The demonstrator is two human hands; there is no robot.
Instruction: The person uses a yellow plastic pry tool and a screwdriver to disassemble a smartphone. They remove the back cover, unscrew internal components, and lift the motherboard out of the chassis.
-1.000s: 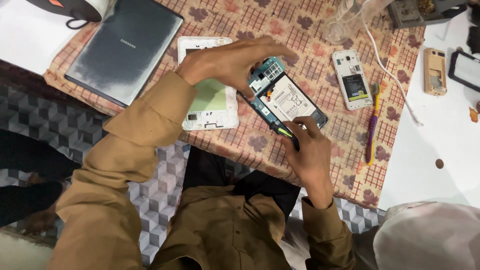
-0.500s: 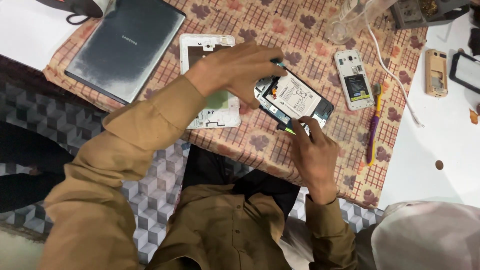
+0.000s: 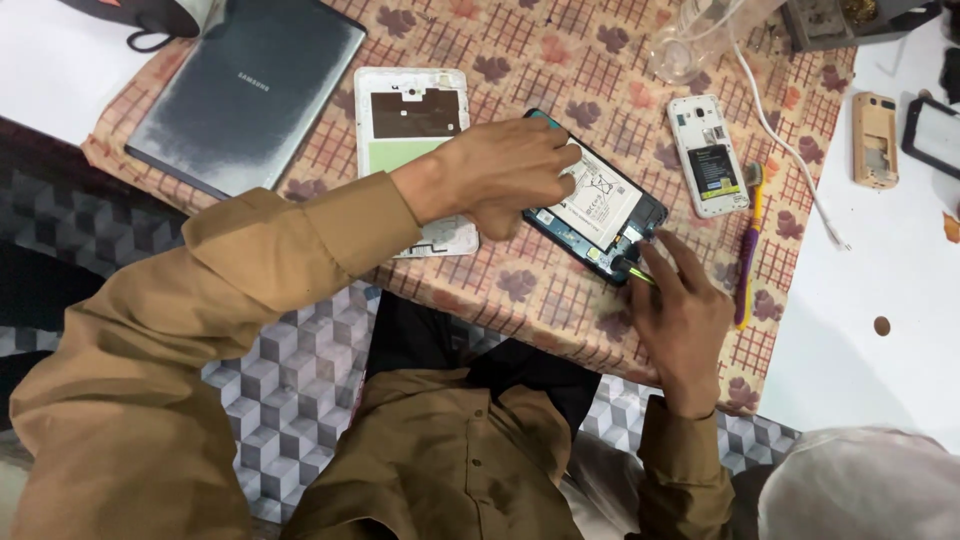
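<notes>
An opened tablet (image 3: pixel 600 205) with a white battery lies on the patterned tablecloth (image 3: pixel 560 80). My left hand (image 3: pixel 500 175) presses down on its left part, holding it steady. My right hand (image 3: pixel 680 310) grips a small screwdriver with a yellow-green handle (image 3: pixel 632 268), whose tip touches the tablet's lower right corner. A white back cover (image 3: pixel 412 130) lies just left of the tablet, partly under my left forearm.
A grey closed tablet (image 3: pixel 245 90) lies at the far left. An opened white phone (image 3: pixel 708 155) and a purple toothbrush (image 3: pixel 748 250) lie to the right. Beyond them run a white cable (image 3: pixel 790 140), a tan phone frame (image 3: pixel 876 138) and a small coin (image 3: pixel 881 325).
My left hand has slid down over the tablet's left side. The tablet has turned and shifted slightly right, and my right hand has followed with the screwdriver.
</notes>
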